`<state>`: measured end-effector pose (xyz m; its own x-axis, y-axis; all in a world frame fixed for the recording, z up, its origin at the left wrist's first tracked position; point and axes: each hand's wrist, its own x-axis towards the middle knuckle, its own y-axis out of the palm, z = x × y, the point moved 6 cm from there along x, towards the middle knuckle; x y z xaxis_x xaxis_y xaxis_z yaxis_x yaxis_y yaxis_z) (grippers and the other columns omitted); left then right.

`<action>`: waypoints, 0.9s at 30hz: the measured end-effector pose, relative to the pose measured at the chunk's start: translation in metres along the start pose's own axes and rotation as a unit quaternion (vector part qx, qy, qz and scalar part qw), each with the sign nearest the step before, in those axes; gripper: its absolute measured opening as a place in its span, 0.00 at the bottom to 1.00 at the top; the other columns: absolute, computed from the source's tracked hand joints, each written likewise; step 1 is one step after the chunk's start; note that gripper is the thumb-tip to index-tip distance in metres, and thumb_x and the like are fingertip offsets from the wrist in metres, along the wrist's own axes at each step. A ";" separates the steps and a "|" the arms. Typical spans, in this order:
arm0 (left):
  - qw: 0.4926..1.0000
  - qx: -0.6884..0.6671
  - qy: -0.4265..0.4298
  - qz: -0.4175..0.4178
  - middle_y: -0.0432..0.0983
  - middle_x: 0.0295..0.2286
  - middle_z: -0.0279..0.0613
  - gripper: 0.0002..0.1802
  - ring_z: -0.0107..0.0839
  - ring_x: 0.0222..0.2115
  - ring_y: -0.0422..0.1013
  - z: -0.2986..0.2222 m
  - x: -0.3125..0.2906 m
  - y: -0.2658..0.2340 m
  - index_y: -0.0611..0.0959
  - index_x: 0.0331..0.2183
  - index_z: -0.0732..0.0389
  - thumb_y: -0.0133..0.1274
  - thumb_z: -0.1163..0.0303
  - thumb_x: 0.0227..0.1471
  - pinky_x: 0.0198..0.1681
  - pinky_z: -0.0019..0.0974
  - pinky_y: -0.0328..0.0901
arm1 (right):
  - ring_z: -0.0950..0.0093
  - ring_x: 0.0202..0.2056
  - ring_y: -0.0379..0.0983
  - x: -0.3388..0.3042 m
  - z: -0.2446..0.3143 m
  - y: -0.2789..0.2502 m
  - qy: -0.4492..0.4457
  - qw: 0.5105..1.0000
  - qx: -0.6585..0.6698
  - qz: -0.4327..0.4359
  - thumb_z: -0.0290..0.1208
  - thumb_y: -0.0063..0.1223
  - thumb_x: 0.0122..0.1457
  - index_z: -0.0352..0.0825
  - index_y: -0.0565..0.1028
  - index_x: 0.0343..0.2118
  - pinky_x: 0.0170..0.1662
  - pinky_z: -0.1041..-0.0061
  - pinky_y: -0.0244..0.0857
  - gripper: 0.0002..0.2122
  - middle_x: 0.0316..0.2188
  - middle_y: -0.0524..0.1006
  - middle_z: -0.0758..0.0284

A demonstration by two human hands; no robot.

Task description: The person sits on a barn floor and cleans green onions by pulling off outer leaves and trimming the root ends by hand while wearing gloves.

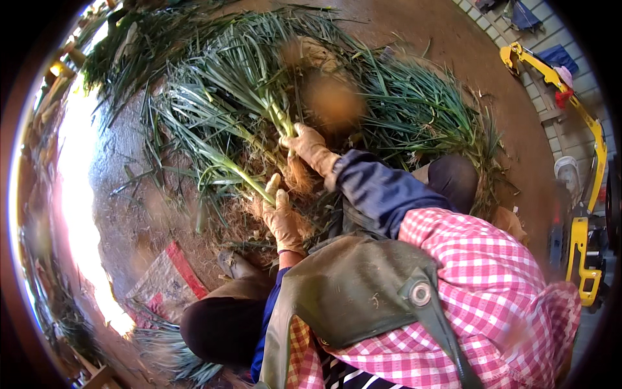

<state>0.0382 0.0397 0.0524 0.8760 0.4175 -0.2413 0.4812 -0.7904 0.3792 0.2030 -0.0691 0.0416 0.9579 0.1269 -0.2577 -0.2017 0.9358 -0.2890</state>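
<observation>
My left hand [282, 220], in a tan work glove, closes around the pale lower stem of a green onion [249, 180], whose leaves point up and to the left. Above and to its right, my gloved right hand [311, 148] grips a small bunch of green onions [277, 117] near the base. Brown roots [298, 174] hang below that grip. A large heap of green onions [227, 71] with long dark leaves spreads out beyond both hands. The left thumb and fingertips press on the stem; some fingers are hidden.
More green onions [414, 107] lie at the right, and a few [178, 353] at the lower left. A whitish sack with a red stripe [170, 275] rests on the wet floor [123, 194]. At the far right stands a yellow metal frame [599, 149]. A blurred brown spot covers part of the heap.
</observation>
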 end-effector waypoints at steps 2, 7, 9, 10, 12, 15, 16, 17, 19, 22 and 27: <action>0.995 -0.083 -0.018 0.049 0.72 0.37 0.31 0.19 0.16 0.29 0.64 0.005 -0.003 0.030 0.73 0.49 0.63 0.47 0.74 0.54 0.31 0.19 0.60 | 0.77 0.29 0.71 -0.022 -0.013 0.000 0.017 0.981 0.143 0.131 0.29 0.60 0.49 0.26 0.69 0.43 0.33 0.80 0.66 0.20 0.29 0.76 0.63; 0.989 -0.123 -0.070 0.049 0.72 0.34 0.33 0.17 0.21 0.30 0.67 0.044 0.001 0.026 0.73 0.46 0.64 0.49 0.74 0.53 0.33 0.25 0.65 | 0.77 0.29 0.73 -0.045 0.002 0.023 0.053 0.960 0.184 0.203 0.31 0.59 0.51 0.27 0.72 0.38 0.32 0.80 0.67 0.15 0.28 0.76 0.65; 0.993 -0.074 -0.066 0.062 0.73 0.34 0.36 0.16 0.23 0.30 0.69 0.042 0.000 0.026 0.73 0.45 0.65 0.50 0.73 0.52 0.32 0.27 0.67 | 0.78 0.25 0.70 -0.027 0.001 0.015 0.066 0.965 0.180 0.181 0.34 0.59 0.52 0.30 0.73 0.34 0.30 0.79 0.65 0.13 0.25 0.75 0.67; 0.993 -0.080 -0.077 0.047 0.72 0.32 0.35 0.15 0.22 0.29 0.68 0.041 -0.001 0.024 0.74 0.43 0.65 0.49 0.74 0.52 0.31 0.26 0.66 | 0.78 0.24 0.69 -0.025 0.000 0.018 0.105 0.955 0.200 0.193 0.35 0.58 0.53 0.31 0.74 0.31 0.30 0.79 0.64 0.12 0.24 0.75 0.67; 0.990 -0.094 -0.101 0.018 0.71 0.29 0.33 0.13 0.21 0.26 0.66 0.040 -0.001 0.022 0.75 0.41 0.65 0.49 0.75 0.52 0.29 0.24 0.64 | 0.72 0.24 0.71 -0.024 0.008 0.014 -0.007 0.985 -0.002 0.174 0.45 0.49 0.56 0.34 0.74 0.26 0.29 0.73 0.64 0.16 0.22 0.75 0.66; 0.996 -0.037 -0.079 -0.013 0.71 0.26 0.31 0.09 0.20 0.24 0.65 0.025 -0.004 0.022 0.76 0.38 0.65 0.50 0.75 0.52 0.25 0.24 0.61 | 0.61 0.27 0.72 -0.031 0.026 -0.001 -0.200 0.905 -0.376 -0.012 0.56 0.35 0.58 0.36 0.74 0.25 0.32 0.65 0.63 0.25 0.23 0.75 0.61; 0.997 -0.023 -0.078 -0.020 0.71 0.25 0.31 0.09 0.19 0.23 0.64 0.022 -0.007 0.023 0.77 0.38 0.65 0.50 0.75 0.52 0.25 0.23 0.60 | 0.60 0.27 0.72 -0.033 0.026 -0.004 -0.207 0.902 -0.379 -0.010 0.56 0.35 0.58 0.36 0.74 0.24 0.32 0.65 0.63 0.25 0.23 0.75 0.60; 0.998 -0.019 -0.062 -0.026 0.70 0.24 0.29 0.10 0.18 0.21 0.63 0.026 -0.005 0.022 0.78 0.38 0.64 0.51 0.73 0.52 0.22 0.23 0.59 | 0.59 0.28 0.72 -0.035 0.027 -0.008 -0.214 0.899 -0.382 -0.008 0.56 0.34 0.58 0.36 0.74 0.24 0.32 0.65 0.63 0.26 0.23 0.74 0.60; 0.997 -0.027 -0.060 -0.044 0.70 0.24 0.28 0.10 0.18 0.20 0.62 0.034 0.002 0.007 0.78 0.38 0.64 0.52 0.72 0.52 0.21 0.23 0.58 | 0.65 0.25 0.72 -0.044 0.038 -0.006 -0.197 0.906 -0.371 0.052 0.54 0.38 0.58 0.37 0.75 0.26 0.30 0.68 0.64 0.23 0.23 0.76 0.62; 0.989 -0.088 -0.090 -0.078 0.70 0.22 0.29 0.11 0.18 0.20 0.64 0.025 -0.003 0.011 0.78 0.38 0.63 0.54 0.69 0.52 0.20 0.23 0.60 | 0.75 0.23 0.71 -0.069 0.025 0.006 -0.233 0.932 -0.136 0.241 0.48 0.45 0.58 0.37 0.77 0.30 0.29 0.74 0.65 0.18 0.24 0.77 0.67; 0.976 -0.194 -0.081 -0.061 0.71 0.19 0.32 0.09 0.23 0.16 0.67 0.035 0.003 -0.009 0.76 0.33 0.62 0.52 0.67 0.52 0.16 0.26 0.64 | 0.82 0.19 0.67 -0.105 0.047 -0.001 -0.257 0.930 0.068 0.253 0.39 0.44 0.61 0.32 0.75 0.33 0.21 0.82 0.62 0.14 0.21 0.76 0.67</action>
<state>0.0356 0.0324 0.0168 0.8099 0.3975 -0.4314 0.5852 -0.4973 0.6405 0.1124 -0.0682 0.1126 0.7251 0.6706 0.1566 -0.6593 0.7417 -0.1232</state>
